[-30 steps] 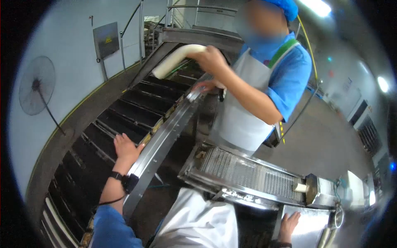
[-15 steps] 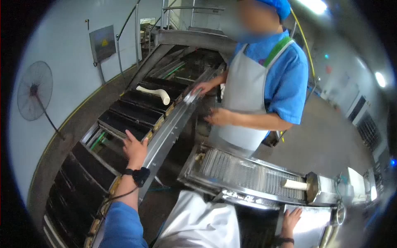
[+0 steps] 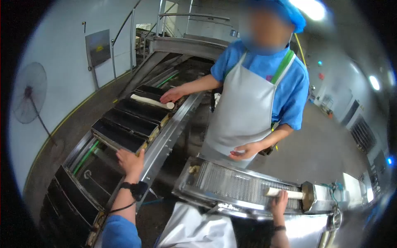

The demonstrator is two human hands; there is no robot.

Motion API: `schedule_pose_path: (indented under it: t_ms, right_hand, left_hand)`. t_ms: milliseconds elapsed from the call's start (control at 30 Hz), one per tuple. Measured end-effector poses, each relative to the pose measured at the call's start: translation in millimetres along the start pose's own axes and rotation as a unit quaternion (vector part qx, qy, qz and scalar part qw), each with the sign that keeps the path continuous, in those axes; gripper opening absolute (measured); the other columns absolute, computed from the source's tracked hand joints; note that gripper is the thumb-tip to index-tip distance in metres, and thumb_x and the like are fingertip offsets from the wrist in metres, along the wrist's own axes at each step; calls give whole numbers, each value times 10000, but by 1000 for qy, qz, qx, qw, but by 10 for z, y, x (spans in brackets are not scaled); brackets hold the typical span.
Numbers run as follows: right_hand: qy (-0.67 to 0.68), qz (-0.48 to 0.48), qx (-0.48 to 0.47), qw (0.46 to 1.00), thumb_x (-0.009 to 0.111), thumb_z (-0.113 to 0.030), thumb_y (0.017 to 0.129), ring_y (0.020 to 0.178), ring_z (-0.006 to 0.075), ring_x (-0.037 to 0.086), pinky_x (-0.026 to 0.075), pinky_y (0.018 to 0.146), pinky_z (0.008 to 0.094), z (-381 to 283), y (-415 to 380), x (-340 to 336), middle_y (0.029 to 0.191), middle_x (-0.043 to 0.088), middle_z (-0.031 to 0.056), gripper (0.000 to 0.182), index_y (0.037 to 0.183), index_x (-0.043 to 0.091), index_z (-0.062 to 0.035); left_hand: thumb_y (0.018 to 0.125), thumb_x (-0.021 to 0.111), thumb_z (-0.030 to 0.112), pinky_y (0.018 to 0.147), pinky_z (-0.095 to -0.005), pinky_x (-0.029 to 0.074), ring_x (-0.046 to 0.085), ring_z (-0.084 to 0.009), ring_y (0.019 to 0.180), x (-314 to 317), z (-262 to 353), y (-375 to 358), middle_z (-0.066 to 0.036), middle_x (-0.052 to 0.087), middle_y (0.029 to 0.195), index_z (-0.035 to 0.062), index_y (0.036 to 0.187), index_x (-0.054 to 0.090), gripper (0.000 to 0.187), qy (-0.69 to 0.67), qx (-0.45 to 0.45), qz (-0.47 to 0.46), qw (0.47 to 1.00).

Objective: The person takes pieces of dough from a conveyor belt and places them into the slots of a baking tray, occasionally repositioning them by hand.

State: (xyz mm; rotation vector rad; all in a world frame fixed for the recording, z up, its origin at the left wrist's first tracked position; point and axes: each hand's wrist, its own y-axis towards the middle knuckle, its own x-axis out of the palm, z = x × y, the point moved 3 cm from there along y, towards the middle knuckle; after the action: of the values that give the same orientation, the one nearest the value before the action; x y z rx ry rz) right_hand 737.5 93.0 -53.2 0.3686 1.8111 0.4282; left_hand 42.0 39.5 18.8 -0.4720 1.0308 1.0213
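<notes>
My left hand [image 3: 131, 163] is at the near end of a black baking tin [image 3: 118, 135], its thumb apart from the fingers, touching the rim. On the mesh conveyor [image 3: 231, 180] at the right, a pale dough roll [image 3: 295, 194] sticks out of a metal outlet. My right hand [image 3: 279, 202] has its fingers over the near side of this roll; their undersides are hidden. Another dough roll [image 3: 151, 100] lies along a tin farther up the line, with a co-worker's hand [image 3: 173, 95] beside its right end.
A co-worker in a white apron [image 3: 244, 107] stands across from me, the other hand [image 3: 246, 151] above the mesh conveyor. A steel rail [image 3: 165, 138] edges the tin line. Between the tin groups is a gap over a green bar [image 3: 87, 157]. A fan [image 3: 29, 93] stands by the wall.
My right hand has gone from the metal top up to the dough roll, which now reaches farther left. The gap between tins has widened. The far dough roll lies straighter, the co-worker's hand closer.
</notes>
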Motion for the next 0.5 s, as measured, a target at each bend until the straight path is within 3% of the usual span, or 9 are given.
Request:
schedule_pose_path:
  t_ms: [33,67,133,267,333,400,467,500]
  right_hand:
    - [-23,-21,-4,1000,660,-107,794,1301,392,425,246,1150,510,-154,183,71,1341,511,220,549,1311,503,-9]
    - [-22,-23,-4,999,660,-107,794,1301,392,425,246,1150,510,-353,365,88,1341,511,220,549,1311,503,-9]
    - [-107,-226,36,968,706,-153,749,1231,341,491,275,1130,516,-567,550,241,1214,590,178,516,1231,564,-34]
    - [-157,-193,-45,968,726,-180,717,1115,322,562,297,1110,526,-774,439,452,1137,624,155,458,1143,608,-60]
    - [-81,-104,-158,979,689,-151,716,1110,344,559,307,1110,503,-912,317,324,1093,636,152,387,1085,626,-51]
    - [-97,-143,-143,974,699,-121,693,1115,338,557,330,1098,487,-1032,246,184,1085,635,146,403,1084,618,-71]
    - [-96,-220,-138,961,716,-156,698,1115,330,560,353,1074,467,-1313,157,-157,1075,635,143,407,1088,619,-93]
    - [-138,-205,-146,958,739,-210,702,1117,301,566,400,1025,454,-1385,124,-240,1075,633,137,395,1069,638,-105]
  left_hand:
    - [875,588,562,1146,-530,239,184,-420,1441,-13,5,-13,-337,232,1511,-193,1420,211,1005,3,-2,3,1000]
    - [876,589,555,1146,-517,249,206,-426,1433,-22,11,-21,-343,247,1501,-196,1416,216,997,6,-3,5,1000]
    - [879,583,557,1145,-511,256,219,-428,1428,-66,34,-44,-349,252,1496,-200,1412,221,994,7,0,7,1000]
    - [887,561,570,1142,-505,267,252,-432,1415,-48,32,-25,-366,265,1483,-214,1399,232,993,18,7,9,1000]
    - [889,555,573,1143,-502,266,253,-432,1415,-41,40,-25,-366,265,1483,-218,1396,235,993,18,8,7,1000]
    - [892,549,577,1144,-500,265,253,-432,1415,-52,42,-41,-367,266,1482,-222,1392,238,993,18,5,5,1000]
    - [890,550,578,1150,-493,257,249,-440,1414,-85,41,-51,-376,262,1479,-232,1385,241,997,2,21,10,1000]
    - [890,550,578,1150,-493,257,249,-440,1414,-60,20,-37,-376,262,1479,-232,1385,241,997,2,20,7,1000]
